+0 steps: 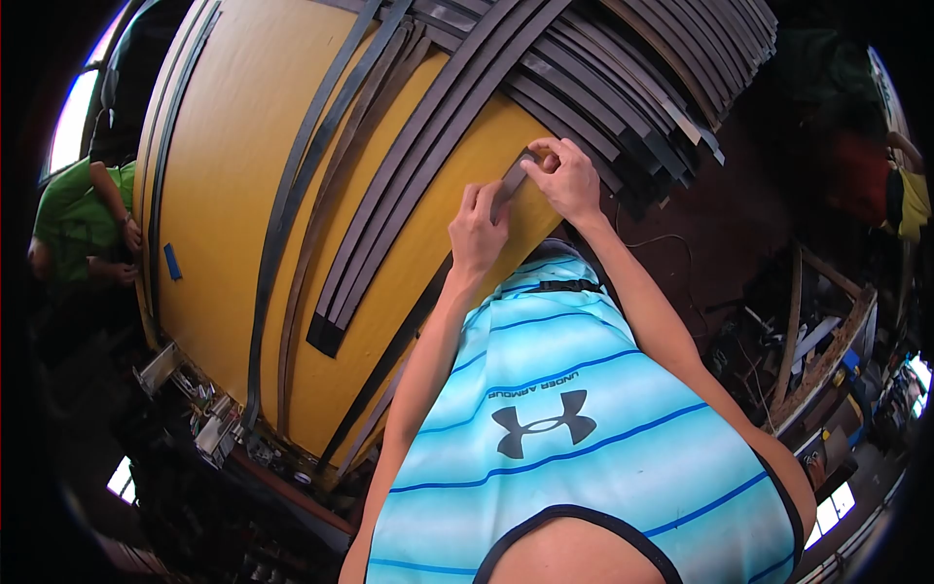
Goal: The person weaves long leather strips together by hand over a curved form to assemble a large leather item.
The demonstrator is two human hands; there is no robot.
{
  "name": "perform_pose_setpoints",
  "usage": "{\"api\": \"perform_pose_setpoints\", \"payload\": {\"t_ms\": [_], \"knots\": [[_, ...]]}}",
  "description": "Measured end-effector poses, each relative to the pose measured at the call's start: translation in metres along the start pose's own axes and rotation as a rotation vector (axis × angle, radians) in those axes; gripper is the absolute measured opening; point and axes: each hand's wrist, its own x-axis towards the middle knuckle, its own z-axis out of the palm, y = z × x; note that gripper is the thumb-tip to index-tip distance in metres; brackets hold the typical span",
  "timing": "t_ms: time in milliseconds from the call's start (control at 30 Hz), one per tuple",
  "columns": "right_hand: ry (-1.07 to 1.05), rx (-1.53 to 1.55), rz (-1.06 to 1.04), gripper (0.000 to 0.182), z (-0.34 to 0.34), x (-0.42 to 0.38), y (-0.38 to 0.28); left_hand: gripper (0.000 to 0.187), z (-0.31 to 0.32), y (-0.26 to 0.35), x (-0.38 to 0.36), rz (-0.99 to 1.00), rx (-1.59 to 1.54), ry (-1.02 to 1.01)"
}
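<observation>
Near the front edge of the yellow table (219,165), my left hand (479,232) pinches one end of a short dark leather strip (515,181). The fingers of my right hand (567,181) are closed on the strip's other end, so it spans the gap between both hands. Just left of my hands lie long, dark leather straps (428,131) side by side, with their squared ends toward me. A stack of more dark straps (623,73) fans out beyond my right hand.
Single long straps (292,195) curve down the table to a metal fixture (219,428) at its edge. A small blue piece (172,261) lies at the left. A person in green (83,219) stands there. At right are a wooden frame (827,341) and a person's yellow garment (913,200).
</observation>
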Motion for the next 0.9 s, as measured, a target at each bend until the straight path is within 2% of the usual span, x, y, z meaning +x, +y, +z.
{"api": "perform_pose_setpoints", "payload": {"t_ms": [167,233,267,333,367,433,500,567,600,667,900], "knots": [[-0.009,0.003,0.007,0.028,0.0,0.0,0.002,0.033,-0.023,0.001,-0.013,-0.016,-0.084,-0.013],[-0.011,-0.004,0.011,0.028,0.0,-0.001,0.0,0.038,-0.04,-0.004,-0.02,-0.24,-0.208,-0.182],[-0.013,-0.009,0.019,0.027,0.0,-0.001,-0.001,0.038,-0.05,-0.006,-0.024,-0.243,-0.207,-0.176],[0.002,-0.01,-0.005,0.026,0.004,-0.002,0.002,0.045,-0.07,-0.011,-0.034,-0.388,-0.229,-0.324],[0.022,-0.012,-0.024,0.025,0.006,-0.003,0.003,0.045,-0.074,-0.019,-0.042,-0.392,-0.23,-0.32],[0.027,-0.04,-0.066,0.021,0.005,-0.005,-0.001,0.046,-0.078,-0.032,-0.056,-0.271,-0.247,-0.278],[0.033,-0.067,-0.108,0.017,0.007,-0.006,-0.001,0.046,-0.081,-0.039,-0.067,-0.28,-0.261,-0.27],[-0.022,-0.087,-0.415,0.018,0.009,-0.003,0.009,0.045,-0.083,-0.041,-0.071,-0.287,-0.275,-0.264],[-0.025,-0.087,-0.417,0.018,0.008,-0.002,0.011,0.045,-0.082,-0.041,-0.074,-0.26,-0.277,-0.253],[-0.065,-0.208,-0.685,0.024,0.006,0.003,0.015,0.045,-0.081,-0.043,-0.078,-0.233,-0.282,-0.237],[-0.19,-0.187,-0.726,0.026,-0.008,0.01,0.012,0.048,-0.078,-0.049,-0.081,-0.193,-0.262,-0.235]]}}
